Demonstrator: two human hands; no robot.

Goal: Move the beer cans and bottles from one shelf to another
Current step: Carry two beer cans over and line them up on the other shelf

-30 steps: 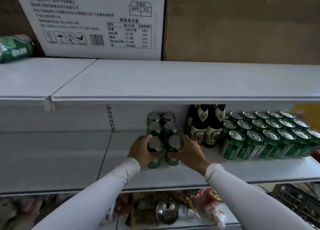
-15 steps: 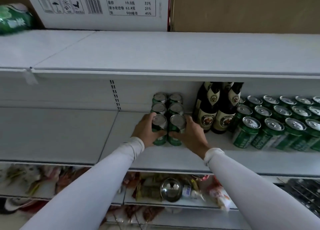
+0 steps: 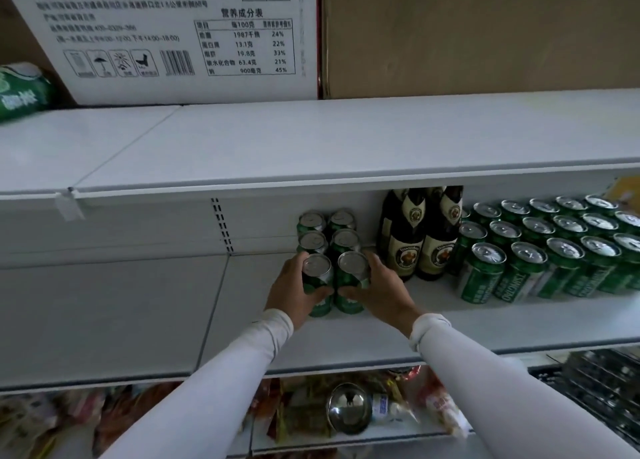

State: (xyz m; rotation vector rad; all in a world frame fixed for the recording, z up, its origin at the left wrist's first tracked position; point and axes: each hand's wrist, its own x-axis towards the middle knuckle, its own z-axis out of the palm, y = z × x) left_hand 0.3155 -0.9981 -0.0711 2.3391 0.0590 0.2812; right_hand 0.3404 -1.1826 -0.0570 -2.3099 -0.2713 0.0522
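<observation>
On the middle white shelf point(image 3: 346, 344) stand two short rows of green beer cans. My left hand point(image 3: 294, 294) grips the front left can point(image 3: 317, 275). Beside it, my right hand point(image 3: 381, 294) grips the front right can point(image 3: 351, 271). Both cans stand upright on the shelf, touching each other. Behind them are several more green cans point(image 3: 327, 232). Dark beer bottles point(image 3: 420, 237) with cream labels stand just right of my right hand. A large block of green cans point(image 3: 550, 251) fills the shelf's right part.
The top shelf point(image 3: 311, 140) carries a white printed carton point(image 3: 180, 36), a brown carton point(image 3: 481, 33) and a green pack point(image 3: 24, 91) at far left. The middle shelf's left bay point(image 3: 110, 313) is bare. Snack packets and a metal bowl point(image 3: 348, 408) lie on the shelf below.
The view has tilted and shifted a little. Both hands stay wrapped around the two front cans at the same spot on the shelf.
</observation>
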